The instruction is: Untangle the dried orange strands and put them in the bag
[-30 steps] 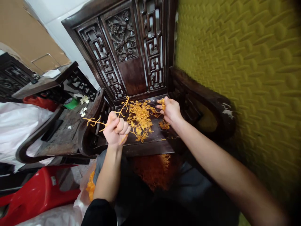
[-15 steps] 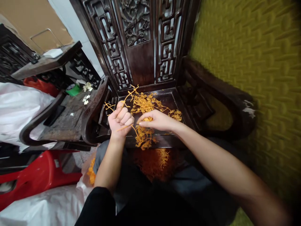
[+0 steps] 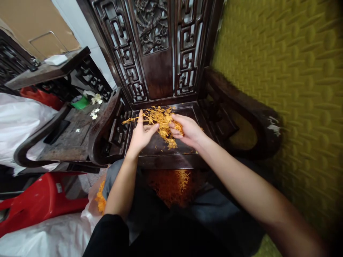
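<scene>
Orange-yellow branching plastic-looking sprigs (image 3: pixel 158 116) lie in a tangled heap on the dark wooden chair seat (image 3: pixel 150 160). My left hand (image 3: pixel 140 137) is at the heap's left side, index finger and thumb spread apart. A thin stem passes by its fingers and points out to the left; I cannot tell whether it touches them. My right hand (image 3: pixel 189 130) curls around a clump of the sprigs (image 3: pixel 178 127) at the right of the heap. Its fingertips are partly hidden by the clump. Small broken bits are scattered on the seat near the front.
The chair has a carved back (image 3: pixel 158 71) and a curved right armrest (image 3: pixel 241 103). At left stand another wooden chair (image 3: pixel 69 146) with green tape (image 3: pixel 80 102) on it, white sacks (image 3: pixel 24 121) and a red plastic stool (image 3: pixel 50 196). More orange sprigs (image 3: pixel 171 189) lie below the seat.
My left hand has gone from a fist around stems to spread fingers. My right hand has moved up and right, now closed around a clump. The sprigs hanging over the seat's front are gone from there.
</scene>
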`<control>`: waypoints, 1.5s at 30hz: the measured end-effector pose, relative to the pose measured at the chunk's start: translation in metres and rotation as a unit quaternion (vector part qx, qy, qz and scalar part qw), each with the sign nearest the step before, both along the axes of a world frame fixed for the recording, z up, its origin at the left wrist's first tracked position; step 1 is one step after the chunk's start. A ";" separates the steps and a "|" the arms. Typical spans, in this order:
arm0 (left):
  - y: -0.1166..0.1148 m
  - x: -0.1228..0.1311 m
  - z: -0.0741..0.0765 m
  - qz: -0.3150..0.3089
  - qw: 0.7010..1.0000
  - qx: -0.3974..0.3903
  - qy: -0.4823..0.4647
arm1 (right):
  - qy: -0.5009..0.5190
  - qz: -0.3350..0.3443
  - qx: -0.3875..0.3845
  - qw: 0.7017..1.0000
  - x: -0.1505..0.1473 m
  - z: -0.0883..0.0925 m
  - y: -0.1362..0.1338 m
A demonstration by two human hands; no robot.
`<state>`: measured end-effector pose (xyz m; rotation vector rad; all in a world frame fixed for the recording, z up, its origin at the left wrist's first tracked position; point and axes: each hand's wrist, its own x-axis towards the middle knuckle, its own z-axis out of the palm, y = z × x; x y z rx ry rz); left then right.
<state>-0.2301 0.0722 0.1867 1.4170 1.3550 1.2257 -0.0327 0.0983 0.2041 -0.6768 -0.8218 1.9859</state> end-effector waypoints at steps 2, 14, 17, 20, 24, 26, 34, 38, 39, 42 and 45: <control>-0.003 0.005 0.004 -0.016 1.000 -0.007 -0.021 | 0.029 0.020 -0.033 0.999 -0.001 -0.001 -0.001; 0.000 0.003 0.014 0.018 0.968 0.180 0.176 | 0.037 0.125 -0.136 0.982 0.004 0.002 0.001; -0.003 -0.004 0.018 -0.035 0.971 0.132 0.197 | 0.018 0.110 -0.111 0.988 0.012 0.005 0.004; -0.009 -0.008 0.024 -0.103 0.973 0.077 0.194 | -0.045 0.066 -0.042 0.996 0.015 0.006 0.004; -0.016 -0.006 0.031 -0.100 0.987 0.012 0.124 | -0.234 -0.025 0.165 0.958 0.014 0.008 -0.001; -0.018 -0.004 0.032 -0.107 0.990 -0.019 0.087 | -0.301 -0.033 0.257 0.918 0.011 0.007 -0.005; -0.021 -0.002 0.036 -0.110 0.990 -0.077 0.051 | -0.207 -0.048 0.184 0.960 -0.004 -0.011 -0.003; -0.025 -0.018 0.046 -0.056 0.993 -0.100 -0.001 | -0.150 -0.245 0.081 0.954 0.015 -0.012 0.026; -0.026 -0.022 0.048 -0.037 0.994 -0.104 -0.023 | -0.149 -0.260 0.061 0.952 0.020 -0.011 0.030; -0.025 -0.030 0.049 -0.001 0.992 -0.109 -0.063 | -0.170 -0.193 0.042 0.966 0.022 -0.011 0.027; -0.025 -0.031 0.046 -0.002 0.992 -0.110 -0.067 | -0.144 -0.064 0.050 0.986 0.009 -0.012 0.013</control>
